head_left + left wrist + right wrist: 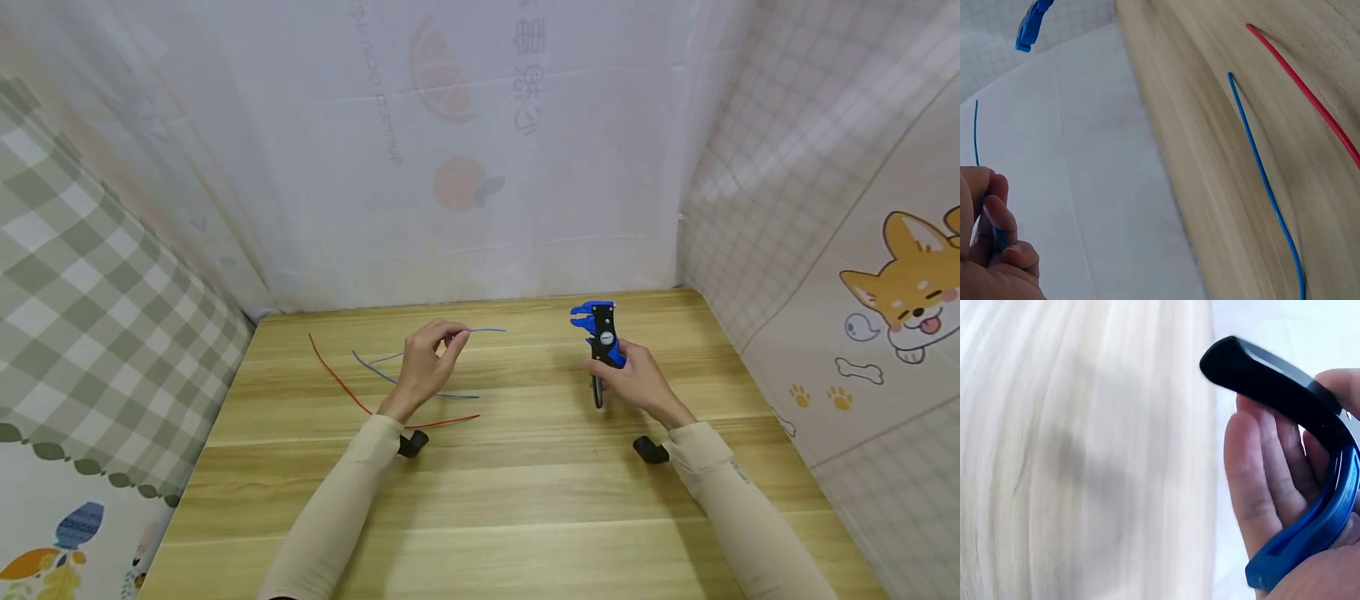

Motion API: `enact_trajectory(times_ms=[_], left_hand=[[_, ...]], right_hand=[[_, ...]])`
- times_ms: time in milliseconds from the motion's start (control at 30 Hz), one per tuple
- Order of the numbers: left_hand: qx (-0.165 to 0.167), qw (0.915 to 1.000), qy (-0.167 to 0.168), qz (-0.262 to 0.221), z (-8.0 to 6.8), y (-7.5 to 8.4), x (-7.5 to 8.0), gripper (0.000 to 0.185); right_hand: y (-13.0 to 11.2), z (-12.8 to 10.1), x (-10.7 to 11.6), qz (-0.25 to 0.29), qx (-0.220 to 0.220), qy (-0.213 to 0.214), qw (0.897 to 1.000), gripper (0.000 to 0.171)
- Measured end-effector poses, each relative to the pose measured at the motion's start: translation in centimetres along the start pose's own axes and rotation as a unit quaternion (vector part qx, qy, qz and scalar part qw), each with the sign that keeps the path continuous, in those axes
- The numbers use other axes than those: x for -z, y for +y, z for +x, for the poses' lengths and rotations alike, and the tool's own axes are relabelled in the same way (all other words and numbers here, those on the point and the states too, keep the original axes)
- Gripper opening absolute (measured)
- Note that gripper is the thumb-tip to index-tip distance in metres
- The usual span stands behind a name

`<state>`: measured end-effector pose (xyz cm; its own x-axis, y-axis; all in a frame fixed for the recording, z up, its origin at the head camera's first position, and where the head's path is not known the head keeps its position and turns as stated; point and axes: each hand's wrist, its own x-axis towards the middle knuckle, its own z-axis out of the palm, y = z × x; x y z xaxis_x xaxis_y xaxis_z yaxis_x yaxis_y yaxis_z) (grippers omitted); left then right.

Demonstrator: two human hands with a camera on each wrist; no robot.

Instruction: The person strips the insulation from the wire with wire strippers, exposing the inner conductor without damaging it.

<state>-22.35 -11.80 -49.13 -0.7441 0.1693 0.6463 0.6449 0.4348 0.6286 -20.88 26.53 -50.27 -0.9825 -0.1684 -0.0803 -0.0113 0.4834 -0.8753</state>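
Note:
My left hand [429, 364] pinches a thin blue wire [487, 330] between thumb and fingers. One end of it points right, toward the tool; its other part shows left of the hand. My right hand [637, 381] grips a blue-and-black wire stripper [606, 337] by its handles, its blue jaws facing left and a gap away from the wire tip. In the right wrist view the black handle [1266, 375] and the blue handle [1316, 531] stand spread apart, with fingers between them. Another blue wire [1266, 181] lies on the table below the left hand.
A bent red wire [337, 379] lies on the wooden table [510, 508], passing under the left wrist. Black wrist-camera parts [650, 450] hang beside both cuffs. A white curtain [585, 225] stands along the table's back edge, with printed cloths at both sides.

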Motion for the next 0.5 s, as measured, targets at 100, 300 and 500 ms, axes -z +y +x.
enact_trajectory(times_ms=[100, 300, 500], left_hand=[[0.015, 0.9999, -0.004, -0.001, -0.1, 0.7, 0.3, 0.009], [0.045, 0.9989, 0.002, -0.014, -0.5, 2.1, 1.1, 0.01], [0.068, 0.9972, 0.006, -0.032, -0.8, 3.5, 1.9, 0.01]], right_hand=[[-0.7, -0.4, -0.1, 0.055, 0.011, -0.015, 0.998, 0.047], [-2.2, -1.2, -0.4, 0.1, 0.024, -0.034, 0.994, 0.042], [-3.7, -2.0, -0.7, 0.122, 0.031, -0.047, 0.991, 0.043]])
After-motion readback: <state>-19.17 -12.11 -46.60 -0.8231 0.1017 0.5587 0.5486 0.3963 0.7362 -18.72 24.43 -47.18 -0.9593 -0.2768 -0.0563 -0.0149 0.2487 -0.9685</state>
